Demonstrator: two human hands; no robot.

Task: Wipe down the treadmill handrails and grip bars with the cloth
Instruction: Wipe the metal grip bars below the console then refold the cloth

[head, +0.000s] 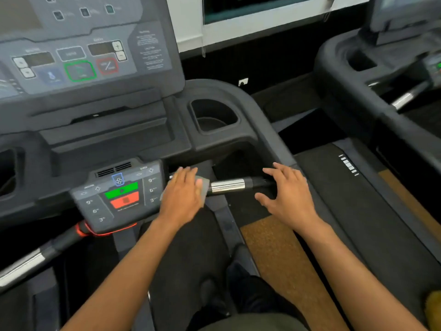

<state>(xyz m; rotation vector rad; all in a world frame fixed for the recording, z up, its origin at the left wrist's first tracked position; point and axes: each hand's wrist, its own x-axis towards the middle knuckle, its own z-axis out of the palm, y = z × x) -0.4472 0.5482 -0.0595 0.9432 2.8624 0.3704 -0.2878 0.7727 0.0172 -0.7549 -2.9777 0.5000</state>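
A short grip bar (229,185) with a shiny metal sleeve and black ends runs across the treadmill, right of the small control pad. My left hand (183,194) presses a grey cloth (202,189) onto the bar's left end; the cloth wraps that end and hides it. My right hand (287,194) hovers over the bar's right end, fingers spread, holding nothing. A second grip bar (31,261), black with a metal section, slants down at the lower left. The dark side handrail (269,137) curves past the right hand.
The small control pad (119,194) with green and red buttons sits just left of my left hand. Above it rises the big console (78,60), with a cup holder (213,118) to its right. A neighbouring treadmill (381,91) stands at the right. The black belt lies below.
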